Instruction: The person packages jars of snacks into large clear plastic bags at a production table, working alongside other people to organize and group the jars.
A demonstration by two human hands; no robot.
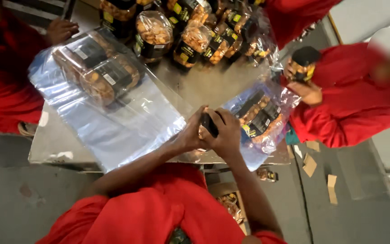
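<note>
Left hand [190, 133]: wrapped round the near side of a jar [208, 124].
Right hand [225, 131]: clasped over the jar's dark lid.
Jar: near table [55, 144] edge, touching a bagged pack [260, 117] to its right.

Two jars lie in the clear bag [109, 108] left of the hands, two in the bag [267, 113] just right, and about eight jars [190, 31] stand beyond the hands.
</note>
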